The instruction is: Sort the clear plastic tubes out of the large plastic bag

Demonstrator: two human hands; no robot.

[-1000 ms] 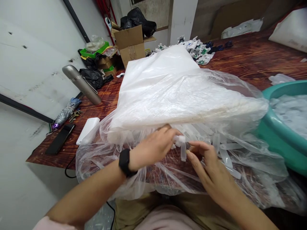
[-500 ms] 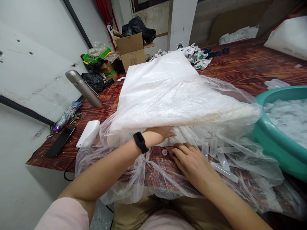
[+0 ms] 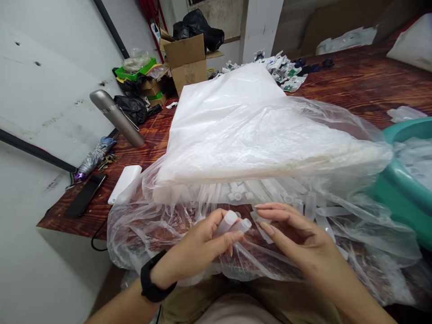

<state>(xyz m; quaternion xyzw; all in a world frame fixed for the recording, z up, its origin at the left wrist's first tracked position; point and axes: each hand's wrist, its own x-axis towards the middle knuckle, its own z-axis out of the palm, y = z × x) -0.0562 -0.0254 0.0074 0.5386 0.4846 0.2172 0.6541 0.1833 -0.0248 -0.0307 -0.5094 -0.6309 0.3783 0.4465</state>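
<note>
And out comes the person's left hand (image 3: 199, 247), clear of the bulky white sack (image 3: 232, 87) whose overhang half hid it a moment ago; thumb and fingers are now closed around two short frosted-white plastic cylinders (image 3: 227, 221). So the pieces are up in view, held between the person and the sack, round ends showing. Opposite, the right hand (image 3: 300, 229) has lifted from the tabletop, thumb and fingers parted; a translucent plastic strip-like piece (image 3: 264, 231) sits right at its fingertips, and whether they touch it one cannot tell.

Now the textures: thin, crinkled clear plastic film (image 3: 138, 234) spreads in glossy folds over the red-brown wood-grain table (image 3: 354, 85). Small, stubby white caps (image 3: 237, 194) cluster under the sack's edge, smooth milky tubes (image 3: 310, 204) lie beyond the right hand, and the rounded teal plastic basin (image 3: 401, 184) stands further right.
</note>
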